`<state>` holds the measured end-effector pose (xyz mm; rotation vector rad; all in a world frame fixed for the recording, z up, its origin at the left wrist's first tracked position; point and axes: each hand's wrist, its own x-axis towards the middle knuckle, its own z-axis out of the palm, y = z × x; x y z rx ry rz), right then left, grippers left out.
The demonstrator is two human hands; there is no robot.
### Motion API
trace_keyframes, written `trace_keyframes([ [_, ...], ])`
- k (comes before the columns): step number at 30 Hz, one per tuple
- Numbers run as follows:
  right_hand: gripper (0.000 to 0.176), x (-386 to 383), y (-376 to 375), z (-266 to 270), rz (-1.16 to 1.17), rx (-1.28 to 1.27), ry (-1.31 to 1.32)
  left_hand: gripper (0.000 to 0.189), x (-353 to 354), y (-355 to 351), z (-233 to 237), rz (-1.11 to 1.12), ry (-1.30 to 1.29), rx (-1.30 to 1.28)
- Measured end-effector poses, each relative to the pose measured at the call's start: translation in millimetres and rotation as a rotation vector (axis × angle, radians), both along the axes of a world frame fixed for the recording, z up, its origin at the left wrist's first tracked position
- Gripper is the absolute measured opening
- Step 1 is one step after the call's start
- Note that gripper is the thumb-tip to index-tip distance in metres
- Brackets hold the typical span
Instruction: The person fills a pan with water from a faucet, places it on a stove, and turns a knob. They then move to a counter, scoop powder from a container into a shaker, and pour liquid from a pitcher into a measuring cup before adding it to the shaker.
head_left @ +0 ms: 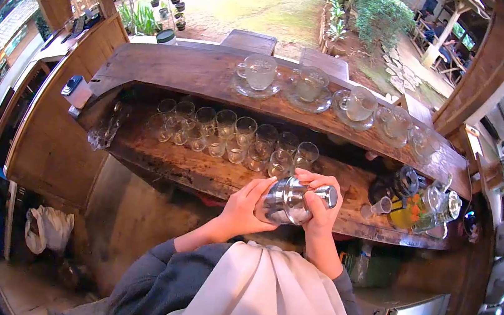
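A shiny metal cocktail shaker [287, 201] lies sideways between my hands, in front of my chest. My left hand [247, 208] is wrapped round its wide body end. On the capped end, my right hand [322, 205] has its fingers closed over the top and side. The shaker's inside is hidden. Just beyond it, several empty-looking drinking glasses [225, 124] stand in rows on the lower wooden counter [201, 165]. To the right of my hands is a small clear glass vessel [381, 205].
Glass cups on saucers [257, 73] line the raised wooden bar [175, 66]. A dark-lidded jug [401, 183] and glass pitchers with yellow and green contents [425, 210] crowd the right end. A small dark-topped container [76, 91] sits at the left corner. A white bag [49, 228] hangs lower left.
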<state>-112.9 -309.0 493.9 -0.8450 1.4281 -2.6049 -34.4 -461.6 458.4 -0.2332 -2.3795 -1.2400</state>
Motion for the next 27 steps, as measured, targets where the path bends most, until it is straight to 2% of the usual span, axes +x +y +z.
trace_keyframes([
  [5, 0.019, 5, -12, 2, 0.025, 0.033, 0.093, 0.087, 6, -8, -10, 0.06, 0.05, 0.003],
  [12, 0.018, 6, -18, 10, 0.039, 0.093, 0.136, 0.088, 10, -16, -12, 0.032, 0.078, 0.055],
  [15, 0.018, 6, -17, 13, 0.063, 0.114, 0.149, 0.09, 13, -19, -12, 0.002, 0.06, 0.051],
  [17, 0.019, 6, -14, 21, 0.11, 0.06, 0.108, 0.094, 16, -21, -17, -0.085, -0.009, 0.217],
  [21, 0.024, -1, -1, 38, 0.043, -0.027, 0.139, 0.098, 18, -37, -32, -0.169, 0.018, 0.263],
  [23, 0.026, 1, 4, 46, 0.017, -0.069, 0.128, 0.096, 10, -46, -40, -0.308, 0.238, 0.367],
  [24, 0.027, 1, 7, 46, 0.023, -0.099, 0.138, 0.091, 0, -54, -43, -0.276, 0.271, 0.195],
  [25, 0.027, 1, 8, 46, 0.028, -0.131, 0.148, 0.091, -3, -57, -48, -0.275, 0.27, 0.196],
  [27, 0.027, 4, 9, 45, 0.022, -0.144, 0.137, 0.087, -6, -56, -23, -0.219, 0.577, 0.091],
])
